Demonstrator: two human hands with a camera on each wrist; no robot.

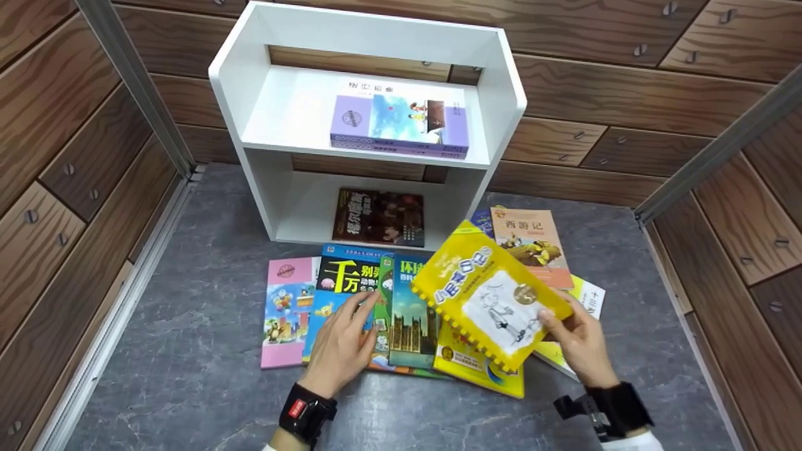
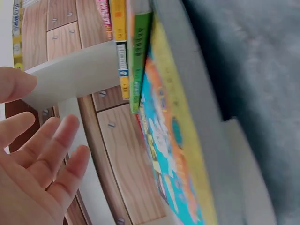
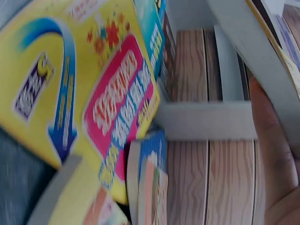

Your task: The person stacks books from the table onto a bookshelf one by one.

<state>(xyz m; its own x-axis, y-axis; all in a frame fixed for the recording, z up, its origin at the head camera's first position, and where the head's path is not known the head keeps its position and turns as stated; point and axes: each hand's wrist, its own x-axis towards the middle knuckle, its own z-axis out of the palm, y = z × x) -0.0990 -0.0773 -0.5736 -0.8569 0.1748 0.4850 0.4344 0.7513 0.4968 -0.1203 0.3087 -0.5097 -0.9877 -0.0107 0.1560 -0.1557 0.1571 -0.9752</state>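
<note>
My right hand (image 1: 581, 346) pinches a yellow book (image 1: 448, 266) with a cartoon figure on its cover, thumb on top at the lower right corner. It is tilted above the row of books. In the right wrist view, the fingers (image 3: 274, 140) lie against its pages. My left hand (image 1: 338, 344), its fingers loosely bent, hovers over a blue animal book (image 1: 335, 300) and a green-edged book (image 1: 387, 282), holding nothing. Beside these lie a pink-edged book (image 1: 285, 351), a book with a cathedral cover (image 1: 413, 319) and another yellow book (image 1: 460, 369), partly covered by the held one.
A white two-tier shelf (image 1: 510, 100) stands behind the books. Purple books (image 1: 354, 119) are stacked on its upper tier, and a dark brown book (image 1: 379, 219) lies on the lower one. To the right lie an orange book (image 1: 532, 235) and a white-and-yellow book (image 1: 589, 297). Wood-patterned walls (image 1: 595, 81) enclose the grey floor.
</note>
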